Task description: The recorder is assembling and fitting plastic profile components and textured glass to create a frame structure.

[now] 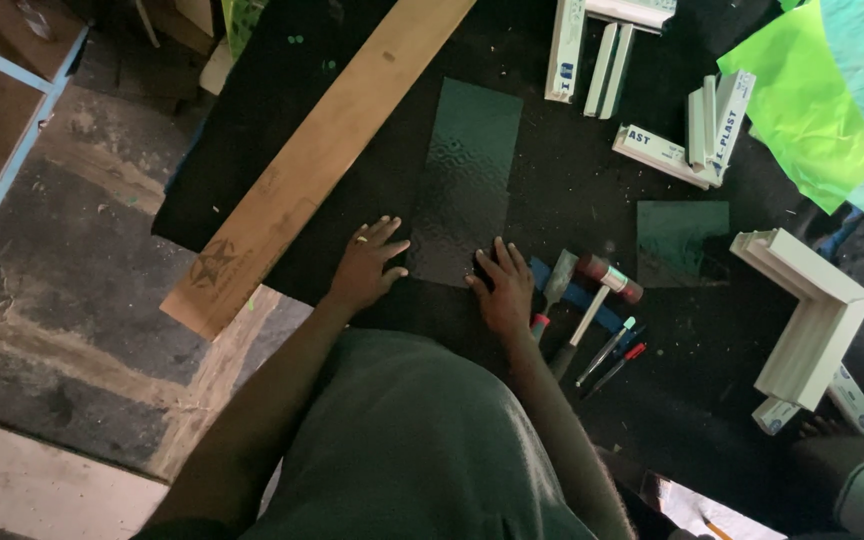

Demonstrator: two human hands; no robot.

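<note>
Dark worktop point(572, 200), big black surface, carries everything. Long wooden plank point(322, 160) lies diagonal across its left part, near end overhanging the edge, well apart from the right-side clutter. Textured dark green glass sheet point(467, 175) lies flat mid-worktop, just right of the plank. Looks rigid, thin, brittle, edges likely sharp, top face patterned so probably not too slick; best held by the two long edges, flat palms, no bending.

Left hand point(364, 268) rests flat at the sheet's near left corner, fingers spread and open, gripping nothing. Right hand point(504, 290) lies flat at the near right corner, fingers open too, holding nothing.

Right of the hands: white corner frame piece point(812, 320), bright green plastic sheet point(802, 100) top right, several white frame offcuts point(697, 135) above, smaller green glass piece point(682, 240). Close to the right hand: mallet point(602, 285), chisel-like tool point(557, 285), two pens point(612, 350). Tools sit just beside the right hand, crowding any slide of the sheet that way; plank blocks the left.
</note>
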